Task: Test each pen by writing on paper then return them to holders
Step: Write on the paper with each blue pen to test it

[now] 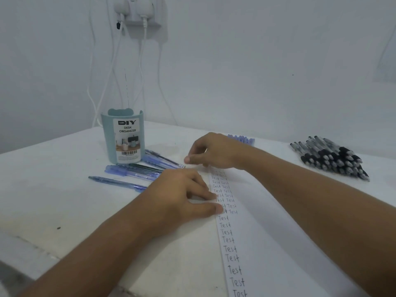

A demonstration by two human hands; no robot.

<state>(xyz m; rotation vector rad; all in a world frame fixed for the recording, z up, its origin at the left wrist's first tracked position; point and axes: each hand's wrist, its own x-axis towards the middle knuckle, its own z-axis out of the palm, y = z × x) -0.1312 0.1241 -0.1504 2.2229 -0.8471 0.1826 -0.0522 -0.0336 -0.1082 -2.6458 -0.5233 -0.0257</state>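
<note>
Smooth white paper sheet (267,211), flat on matte, scuffed white table (64,200); column of handwritten "Test" entries along sheet's left margin. Left hand (182,194): fingers extended and close together, pressing flat on sheet's left edge, holding nothing. Right hand (211,152): at sheet's far edge, fingers curled down, fingertips at a slim pen tip (182,166); actual pinch not discernible. Left of sheet: loose translucent blue pens (132,171), slender cylinders, lying flat just beyond left hand. Beyond these: pale teal plastic holder (123,136), rounded, upright, labelled "DIY DESK ORGANIZER". Right of sheet, well apart from both hands: heap of black-grip clear pens (332,157). Behind sheet's far edge: further blue pens (242,139).
</note>
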